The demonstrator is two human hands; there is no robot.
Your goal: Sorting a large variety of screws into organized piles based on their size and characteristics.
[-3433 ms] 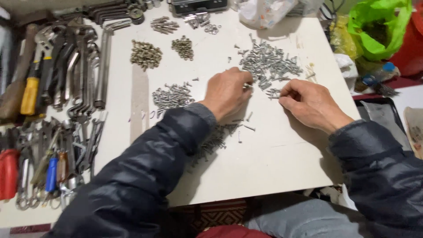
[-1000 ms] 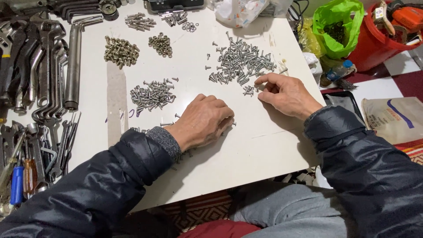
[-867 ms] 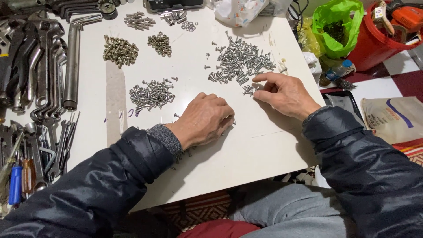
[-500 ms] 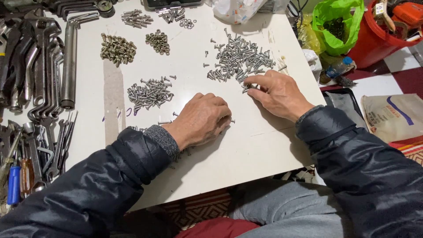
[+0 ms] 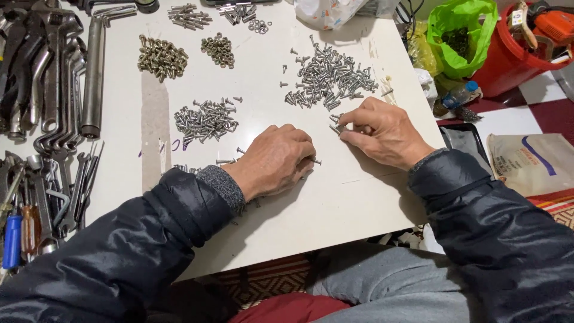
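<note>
My left hand [image 5: 274, 160] rests knuckles-up on the white board [image 5: 335, 203], fingers curled over a few loose silver screws; one screw [image 5: 315, 161] pokes out at its fingertips. My right hand [image 5: 382, 131] lies just right of it, fingertips pinched on small screws [image 5: 335, 122] at the near edge of the big pile of silver screws [image 5: 332, 75]. A second, smaller pile of silver screws [image 5: 205, 118] sits left of my left hand. What lies under either palm is hidden.
Brass-coloured screws [image 5: 161, 58] and nuts [image 5: 219, 50] lie at the back left. Wrenches and a steel tube [image 5: 92, 72] cover the left side, screwdrivers [image 5: 13, 239] below. A green bag [image 5: 463, 33], red bucket [image 5: 514, 57] and bottle [image 5: 459, 96] stand beyond the right edge.
My right hand slid left to the near edge of the big pile and curled its fingers onto screws there. My left hand stayed down on the board.
</note>
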